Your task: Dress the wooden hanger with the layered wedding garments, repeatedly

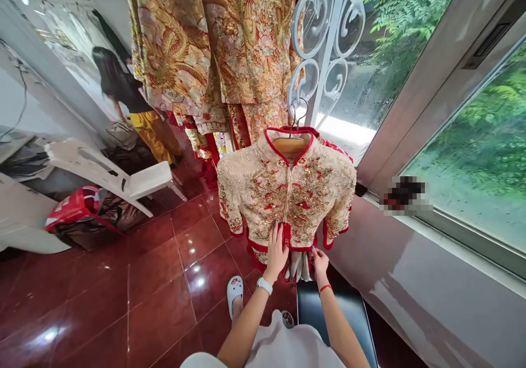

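Observation:
A cream jacket [263,187] with red piping, gold beadwork and a front zipper hangs on a wooden hanger [291,147] in front of me. My left hand [276,253] lies flat with straight fingers on the lower front, just left of a red tassel [286,234]. At the red hem on the right, my right hand [319,260] pinches the edge between thumb and fingers. Below the hem, pale and red cloth shows, partly hidden by the jacket and my hands.
Gold embroidered garments [255,45] hang behind, beside a white scrolled metal frame [324,34]. A black padded seat [337,318] stands at my right, by the window wall. Leftward are a white chair [148,179], a red bag [78,206] and another person [123,83].

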Motion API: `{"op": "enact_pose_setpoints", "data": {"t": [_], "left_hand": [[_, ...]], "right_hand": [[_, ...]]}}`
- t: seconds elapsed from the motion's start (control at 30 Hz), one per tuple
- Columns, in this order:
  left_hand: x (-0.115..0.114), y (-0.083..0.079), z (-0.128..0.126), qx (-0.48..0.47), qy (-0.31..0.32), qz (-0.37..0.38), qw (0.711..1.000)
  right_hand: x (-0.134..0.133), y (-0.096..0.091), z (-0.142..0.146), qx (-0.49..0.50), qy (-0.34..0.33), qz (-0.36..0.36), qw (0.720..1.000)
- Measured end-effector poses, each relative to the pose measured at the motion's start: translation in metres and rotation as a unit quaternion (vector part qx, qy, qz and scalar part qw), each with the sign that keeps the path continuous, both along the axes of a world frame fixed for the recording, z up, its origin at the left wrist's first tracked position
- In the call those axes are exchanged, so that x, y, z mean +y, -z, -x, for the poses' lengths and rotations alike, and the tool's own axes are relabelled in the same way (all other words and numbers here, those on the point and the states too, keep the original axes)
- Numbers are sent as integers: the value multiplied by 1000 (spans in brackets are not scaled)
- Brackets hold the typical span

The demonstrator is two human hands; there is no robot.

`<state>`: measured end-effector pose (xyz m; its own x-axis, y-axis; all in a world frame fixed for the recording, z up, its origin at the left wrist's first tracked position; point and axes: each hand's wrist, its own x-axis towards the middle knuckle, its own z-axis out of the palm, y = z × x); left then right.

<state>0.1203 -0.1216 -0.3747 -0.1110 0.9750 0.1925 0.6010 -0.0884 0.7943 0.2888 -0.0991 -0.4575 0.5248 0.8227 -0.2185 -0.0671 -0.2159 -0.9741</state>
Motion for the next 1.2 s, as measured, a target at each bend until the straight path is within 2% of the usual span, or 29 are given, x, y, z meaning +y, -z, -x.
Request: {"op": "enact_pose_setpoints", "data": {"t": [0.07,0.13,0.2,0.27,0.33,0.43,0.47,0.53,0.6,0.67,0.77,0.87,0.93,1.07,1.2], "left_hand": [[13,-20,3,-34,-6,-2,999],[16,-45,10,-81,-22,-29,996],[15,-78,20,-121,-33,-82,989],[16,-119,30,-118,-19,-153,981],[26,-166,38,-61,31,-227,972],[53,-232,46,75,105,-287,949],[64,-249,46,135,107,-286,943],[83,-271,45,254,83,-252,930],[97,-280,43,356,60,-213,908],[103,-279,41,425,57,-200,881],[105,-272,41,459,69,-206,861],[101,-266,47,430,102,-204,874],[98,-261,54,387,131,-197,891],[89,-249,65,306,188,-191,913],[80,-237,66,194,212,-202,936]], "right_hand": [[-4,-13,2,-39,45,-8,998],[-2,-34,3,-79,99,-15,992],[5,-68,7,-122,148,-42,980],[18,-116,16,-164,171,-114,965],[33,-172,32,-178,121,-221,951],[57,-249,65,-178,-96,-318,926],[65,-267,75,-184,-136,-326,917],[79,-292,91,-226,-152,-307,912],[91,-301,101,-295,-116,-266,910],[98,-303,103,-353,-93,-245,898],[101,-299,99,-360,-108,-278,884],[91,-291,91,-304,-164,-309,886],[78,-278,89,-265,-185,-307,895],[52,-244,93,-186,-156,-287,927],[53,-227,99,-135,-127,-304,934]]}}
